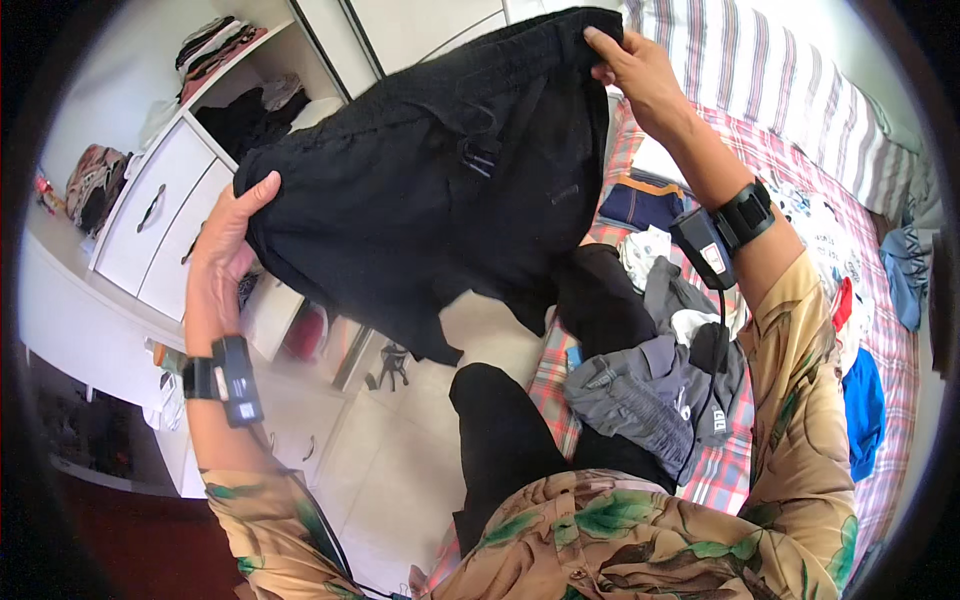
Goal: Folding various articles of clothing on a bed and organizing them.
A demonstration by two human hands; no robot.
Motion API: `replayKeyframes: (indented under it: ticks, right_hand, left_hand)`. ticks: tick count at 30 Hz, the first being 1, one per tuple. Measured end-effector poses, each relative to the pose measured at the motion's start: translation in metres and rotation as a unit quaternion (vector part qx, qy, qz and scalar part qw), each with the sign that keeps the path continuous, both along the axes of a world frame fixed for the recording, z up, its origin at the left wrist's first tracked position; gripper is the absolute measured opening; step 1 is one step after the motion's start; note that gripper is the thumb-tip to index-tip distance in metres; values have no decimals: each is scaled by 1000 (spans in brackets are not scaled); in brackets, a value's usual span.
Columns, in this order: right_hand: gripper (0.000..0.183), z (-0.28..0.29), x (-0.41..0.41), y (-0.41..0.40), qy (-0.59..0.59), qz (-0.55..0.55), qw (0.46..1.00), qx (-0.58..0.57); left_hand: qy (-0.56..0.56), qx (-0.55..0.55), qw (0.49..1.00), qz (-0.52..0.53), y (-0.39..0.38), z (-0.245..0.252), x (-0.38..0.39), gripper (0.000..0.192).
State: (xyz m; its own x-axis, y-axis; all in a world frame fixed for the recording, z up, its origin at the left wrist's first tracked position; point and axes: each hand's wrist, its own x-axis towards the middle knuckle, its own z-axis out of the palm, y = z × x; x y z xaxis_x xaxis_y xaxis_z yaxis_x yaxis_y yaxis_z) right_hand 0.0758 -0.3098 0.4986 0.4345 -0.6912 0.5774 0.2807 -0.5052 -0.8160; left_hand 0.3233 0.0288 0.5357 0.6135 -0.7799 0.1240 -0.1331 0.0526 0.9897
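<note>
A black garment with a waistband and short legs, apparently shorts (pixel 420 180), hangs spread out between my two hands. My left hand (pixel 244 217) grips one end of the waistband at the left, thumb on top. At the upper right my right hand (pixel 630 71) pinches the other end. A drawstring or loop dangles near the garment's middle. Below its right side, grey clothing (pixel 637 390) lies crumpled on the bed beside my legs. Folded navy clothing with an orange band (pixel 641 202) lies on the bed left of my right forearm.
The bed has a plaid sheet (pixel 795 142) and a striped pillow or bedding (pixel 750 67). Blue cloth (pixel 862 412) lies at its right. On the left stand white drawers (pixel 150 210), with stacked clothes (pixel 214 52) on a shelf above. A small dark stand-like object (pixel 391 367) is on the tiled floor.
</note>
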Motion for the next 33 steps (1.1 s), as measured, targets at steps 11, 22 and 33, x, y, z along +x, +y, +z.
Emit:
replayKeyframes:
  ticks: [11, 22, 33]
  right_hand:
    - [34, -14, 2, 8, 49, 60, 996, -52]
    - [33, -18, 3, 23, 62, 111, 992, -10]
    - [32, -2, 24, 38, 160, -40, 975, -147]
  left_hand:
    - [74, -43, 992, -94, 23, -37, -3, 49]
    - [-24, 16, 995, 100, 10, -43, -4, 36]
    - [-294, 181, 901, 263, 30, 32, 21, 40]
